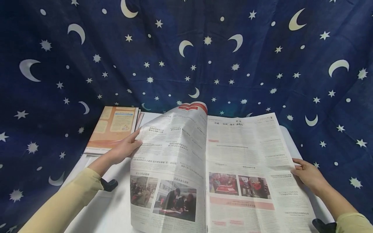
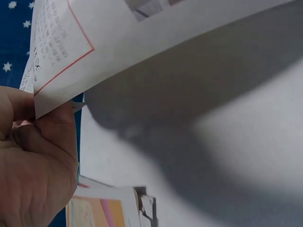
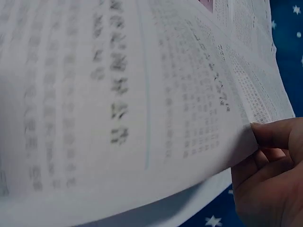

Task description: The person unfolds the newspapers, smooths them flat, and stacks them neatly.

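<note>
A large newspaper (image 1: pixel 242 152) is spread wide between both hands in the head view, its left half raised and bowed, with photos low on each page. My left hand (image 1: pixel 123 150) pinches the left edge between thumb and fingers; the left wrist view shows the paper's corner between the thumb and fingers of that hand (image 2: pixel 35 156). At the right edge, my right hand (image 1: pixel 310 176) pinches the sheet, thumb on top. In the right wrist view the right hand (image 3: pixel 272 170) has the page's edge between thumb and curled fingers.
An orange-covered stack of printed papers (image 1: pixel 112 127) lies at the back left of the white table (image 1: pixel 107 210). Behind the table hangs a dark blue cloth (image 1: pixel 186 64) with moons and stars. The newspaper casts a shadow on the tabletop in the left wrist view.
</note>
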Motion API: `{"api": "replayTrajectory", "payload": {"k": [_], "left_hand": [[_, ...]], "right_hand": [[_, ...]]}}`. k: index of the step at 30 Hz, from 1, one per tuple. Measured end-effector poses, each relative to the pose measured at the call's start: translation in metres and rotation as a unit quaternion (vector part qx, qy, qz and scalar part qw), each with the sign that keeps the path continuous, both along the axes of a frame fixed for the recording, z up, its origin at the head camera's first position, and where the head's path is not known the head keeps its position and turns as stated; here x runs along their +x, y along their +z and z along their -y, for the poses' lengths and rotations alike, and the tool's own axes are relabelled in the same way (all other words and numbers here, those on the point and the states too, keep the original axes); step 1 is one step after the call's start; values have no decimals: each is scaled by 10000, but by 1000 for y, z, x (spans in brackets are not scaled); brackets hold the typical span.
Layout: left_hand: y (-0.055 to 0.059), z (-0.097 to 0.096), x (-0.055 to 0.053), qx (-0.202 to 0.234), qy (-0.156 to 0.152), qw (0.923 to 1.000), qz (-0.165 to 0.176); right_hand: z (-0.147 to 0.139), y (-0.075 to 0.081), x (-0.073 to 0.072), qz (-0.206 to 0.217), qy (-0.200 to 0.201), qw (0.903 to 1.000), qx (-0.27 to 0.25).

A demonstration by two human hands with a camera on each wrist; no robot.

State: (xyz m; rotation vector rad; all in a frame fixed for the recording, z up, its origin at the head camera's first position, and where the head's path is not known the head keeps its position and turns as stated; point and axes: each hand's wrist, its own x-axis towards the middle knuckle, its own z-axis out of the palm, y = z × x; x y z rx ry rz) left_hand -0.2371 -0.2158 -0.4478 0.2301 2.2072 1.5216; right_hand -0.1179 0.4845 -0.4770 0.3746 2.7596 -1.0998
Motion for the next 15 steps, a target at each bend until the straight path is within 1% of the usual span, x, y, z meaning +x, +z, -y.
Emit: {"api": "replayTrajectory", "payload": {"k": [4,7,10,12,15], "left_hand": [[-4,5,-1,-296,85,9995,57],[-7,9,-2,-542,143,9984,43],[-13,12,-4,-666,196,9976,48],[-17,14,-5,-729,133,9972,-59],[-24,16,-6,-700,44,9974,-133]], "right_hand": [[-11,-1,4,25,-30,9996,279],[-17,-2,5,91,-37,9992,377],[-23,-2,6,166,-66,9989,445],[-25,-3,5,182,-106,9983,539],[-30,-6,4,185,-145,9977,628]]}}
